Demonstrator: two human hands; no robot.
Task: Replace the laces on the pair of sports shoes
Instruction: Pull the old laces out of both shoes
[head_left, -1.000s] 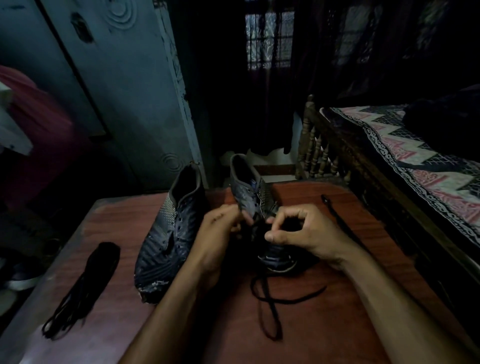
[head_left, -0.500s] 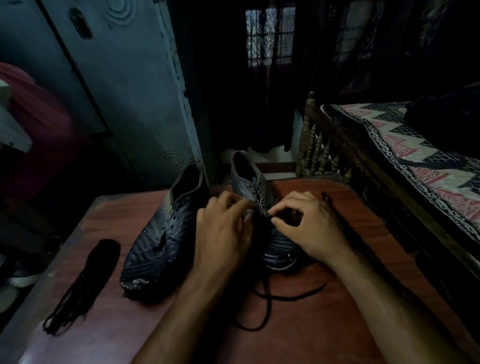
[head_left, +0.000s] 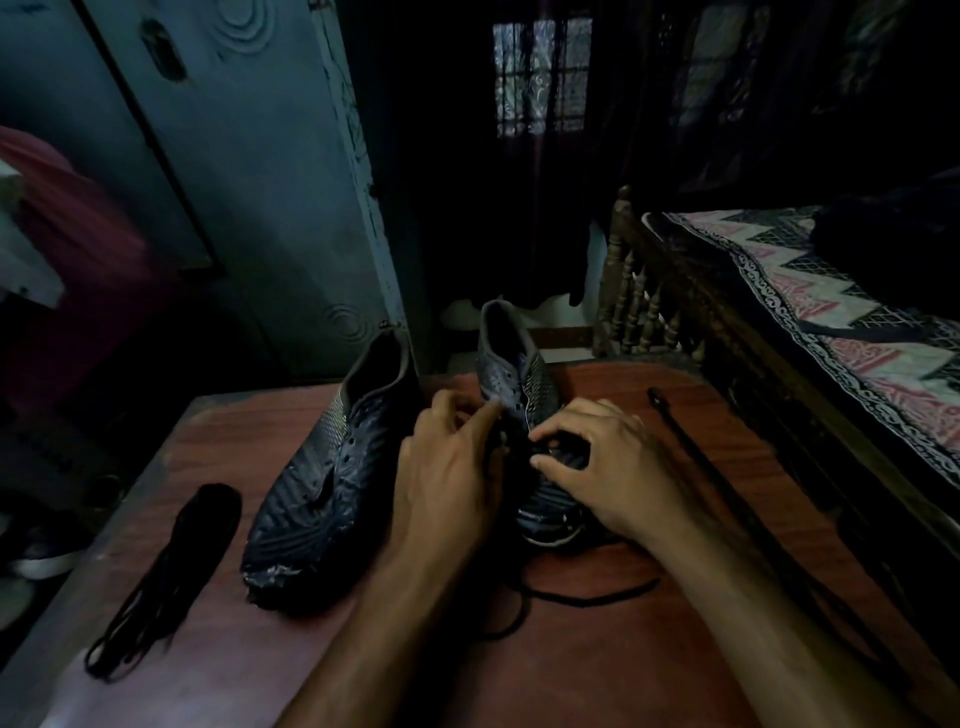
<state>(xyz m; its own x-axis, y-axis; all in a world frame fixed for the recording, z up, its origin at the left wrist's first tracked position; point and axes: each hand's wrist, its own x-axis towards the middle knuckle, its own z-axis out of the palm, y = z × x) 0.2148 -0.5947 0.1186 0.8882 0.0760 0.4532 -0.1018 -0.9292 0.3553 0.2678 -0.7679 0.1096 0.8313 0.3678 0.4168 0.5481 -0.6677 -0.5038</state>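
Both hands were over the right-hand shoe (head_left: 524, 395) of the pair, at its lacing area. The left hand (head_left: 449, 478) lay with its back to the camera, fingers curled and reaching toward the eyelets; what they gripped, if anything, could not be told in the dim light. The right hand (head_left: 610, 467) had its fingers bent, the fingertips (head_left: 537, 460) pressed together as though pinching a dark lace (head_left: 587, 597) at the shoe's throat; the pinch itself was in shadow. From beneath the two hands that lace trailed toward the person and looped across the wooden table (head_left: 597, 675), between the forearms.

Just left of the left hand stood the second shoe (head_left: 322, 488), dark, unlaced at the visible eyelets, toe toward the person, its toe scuffed pale. The two shoes stood side by side, near but apart. Farther left of that shoe, well apart from it, lay a bundle of black laces (head_left: 171, 566), stretched lengthwise on the table.

To the right of the right hand, a single black lace (head_left: 691, 447) lay straight along the table toward its far corner.

Beyond the table's right edge stood a bed (head_left: 831, 301) with a patterned cover and a turned wooden rail. Past the hands, a blue-grey door (head_left: 260, 182) and a dim window (head_left: 540, 78) were visible.
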